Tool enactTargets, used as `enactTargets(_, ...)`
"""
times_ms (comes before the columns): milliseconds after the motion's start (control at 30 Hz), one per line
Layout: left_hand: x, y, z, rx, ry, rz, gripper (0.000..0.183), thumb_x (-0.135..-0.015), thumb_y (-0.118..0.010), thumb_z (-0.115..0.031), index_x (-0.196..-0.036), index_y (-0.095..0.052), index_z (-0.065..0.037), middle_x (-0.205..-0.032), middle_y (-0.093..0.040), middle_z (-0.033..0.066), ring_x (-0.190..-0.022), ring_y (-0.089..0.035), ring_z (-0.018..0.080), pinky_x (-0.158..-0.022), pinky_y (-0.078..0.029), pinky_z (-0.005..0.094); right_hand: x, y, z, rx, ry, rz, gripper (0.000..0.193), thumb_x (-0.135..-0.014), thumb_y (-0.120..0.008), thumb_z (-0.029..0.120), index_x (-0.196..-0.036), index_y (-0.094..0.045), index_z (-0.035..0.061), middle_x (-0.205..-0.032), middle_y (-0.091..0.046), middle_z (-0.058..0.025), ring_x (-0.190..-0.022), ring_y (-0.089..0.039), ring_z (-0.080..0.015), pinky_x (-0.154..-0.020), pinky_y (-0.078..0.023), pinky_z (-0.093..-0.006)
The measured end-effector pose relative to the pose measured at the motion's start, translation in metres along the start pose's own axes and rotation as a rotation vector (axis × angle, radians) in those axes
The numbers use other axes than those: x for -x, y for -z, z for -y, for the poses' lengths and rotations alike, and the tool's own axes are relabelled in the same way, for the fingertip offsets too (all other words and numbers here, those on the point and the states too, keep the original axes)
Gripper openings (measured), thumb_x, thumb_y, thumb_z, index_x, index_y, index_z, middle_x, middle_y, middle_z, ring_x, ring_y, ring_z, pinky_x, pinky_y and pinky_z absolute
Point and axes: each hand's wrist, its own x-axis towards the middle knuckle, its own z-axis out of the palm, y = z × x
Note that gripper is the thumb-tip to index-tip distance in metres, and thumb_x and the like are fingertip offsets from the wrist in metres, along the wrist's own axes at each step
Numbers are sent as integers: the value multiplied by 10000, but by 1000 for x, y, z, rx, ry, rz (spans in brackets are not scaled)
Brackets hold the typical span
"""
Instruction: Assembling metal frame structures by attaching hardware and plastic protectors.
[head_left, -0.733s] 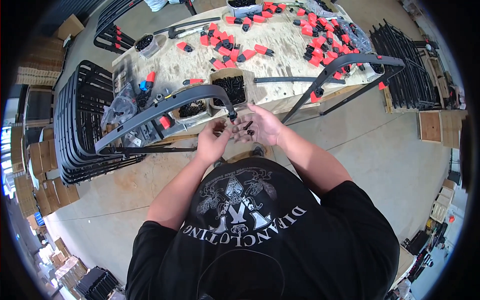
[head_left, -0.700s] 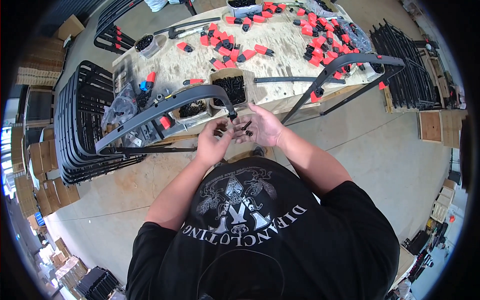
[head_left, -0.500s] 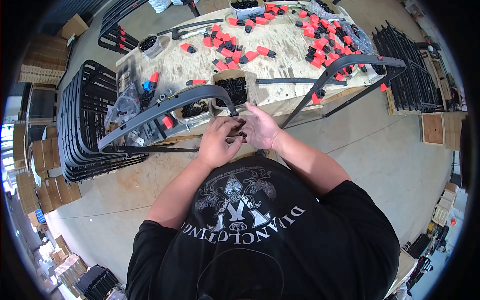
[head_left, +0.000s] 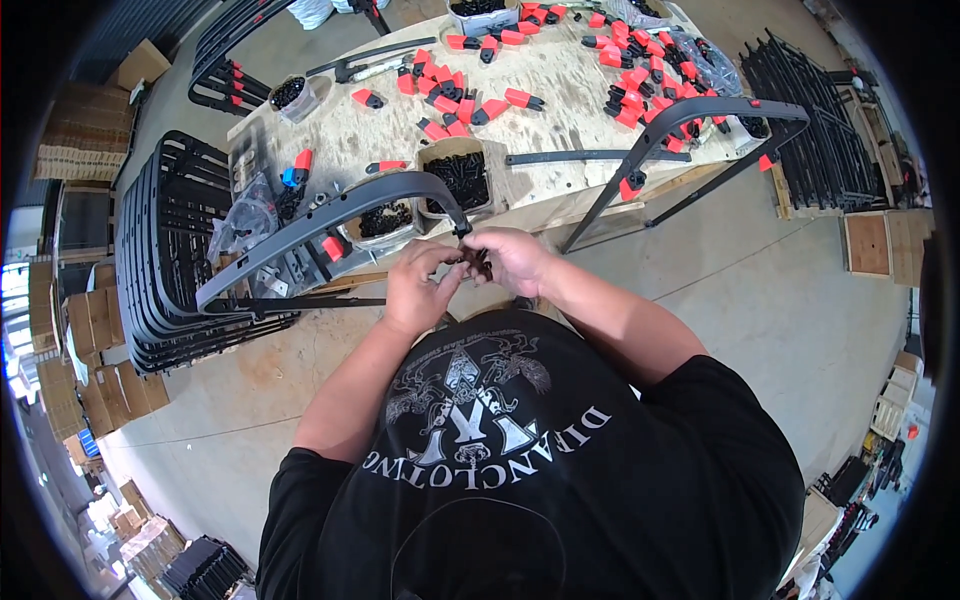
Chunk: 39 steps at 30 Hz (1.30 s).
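My left hand (head_left: pixel 420 287) and my right hand (head_left: pixel 516 262) meet in front of my chest, just below the end of a bent black tube frame (head_left: pixel 350 203). Several small dark bolt-like pieces (head_left: pixel 482 266) lie in the curled fingers of my right hand. My left thumb and fingertips pinch together beside them; what sits between these is too small to make out. Just beyond my hands, a box of black bolts (head_left: pixel 458 178) stands at the table edge, with another box of small black parts (head_left: pixel 386 220) to its left.
Red-and-black plastic end pieces (head_left: pixel 635 90) are strewn over the wooden table (head_left: pixel 560 130). A second bent frame (head_left: pixel 650 140) leans on the table at right. Black frames (head_left: pixel 165 250) are stacked at left, more (head_left: pixel 810 120) at far right. Cardboard boxes (head_left: pixel 105 310) line the left side.
My right hand has turned from an open, flat palm to curled fingers around the small dark pieces. My left hand has shifted slightly left and down, its fingertips drawn together.
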Motion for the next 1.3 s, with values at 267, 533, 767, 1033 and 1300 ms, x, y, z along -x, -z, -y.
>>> enactTargets(267,9,3,8,38,77,-68,191,-769,-842,-108,-901,-716,-51,-886,-717,94,-813,-678,275,-729,-542,368,12,-18,-4,121,50,24,200,-966,-664,203,-1074,-672,34,-907,-668,-54,-717,-558,-123,-596,-396,-274)
enactTargets(533,15,6,16,277,129,58,170,-869,-771,-108,-987,-695,-12,-920,-707,126,-778,-656,236,-727,-537,344,6,-10,-6,238,-3,41,240,-978,-660,240,-1044,-668,9,-809,-640,-45,-616,-503,-105,-515,-349,-248)
enactTargets(767,15,-31,62,416,573,74,226,-1019,-610,-214,-1007,-650,8,-829,-656,51,-707,-597,140,-636,-493,281,-8,2,-11,1055,307,-487,338,-956,-665,348,-1036,-653,19,-740,-669,-129,-640,-645,-213,-580,-490,-375)
enactTargets(1033,-8,-58,79,920,967,119,228,-1054,-560,-244,-956,-605,-43,-823,-591,25,-677,-524,109,-581,-451,265,-15,-13,5,1613,526,-514,253,-947,-594,240,-998,-576,-7,-904,-689,-249,-861,-682,-428,-776,-535,-522)
enactTargets(1300,-19,-59,75,1050,1129,170,323,-1091,-461,-334,-841,-496,-131,-666,-390,-46,-545,-335,84,-492,-287,260,-18,-17,12,1623,397,-474,265,-940,-614,236,-1008,-542,-10,-937,-677,-244,-906,-665,-445,-809,-522,-526)
